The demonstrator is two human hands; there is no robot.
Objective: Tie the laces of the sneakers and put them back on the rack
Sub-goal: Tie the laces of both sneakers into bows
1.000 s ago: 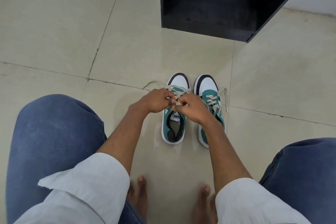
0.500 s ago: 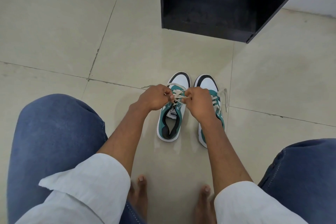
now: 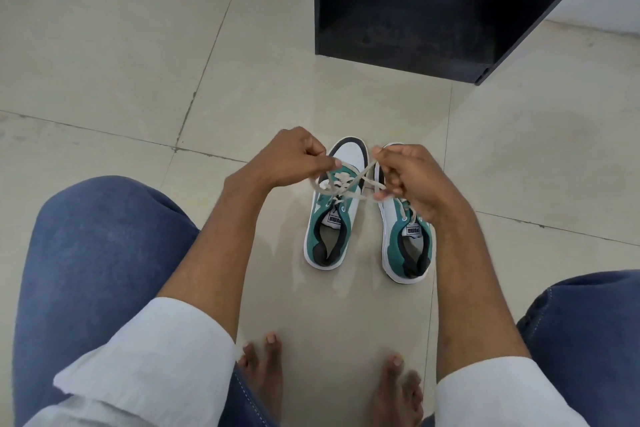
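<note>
Hands drawn apart, left hand [image 3: 294,158] and right hand [image 3: 407,177] each pinching cream flat laces [image 3: 349,184] of left teal-white sneaker [image 3: 332,215]; knot unfinished, second sneaker [image 3: 408,239], black rack [image 3: 415,10] pending.

bare floor [image 3: 346,104] between sneakers [image 3: 330,218] and rack [image 3: 408,28], rack's bottom shelf open

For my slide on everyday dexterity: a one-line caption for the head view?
Left hand and right hand pull the laces of the left sneaker taut.

"PUMA" on left sneaker's tongue label [image 3: 334,219], "PUMA" on right sneaker's tongue label [image 3: 413,230]
</note>
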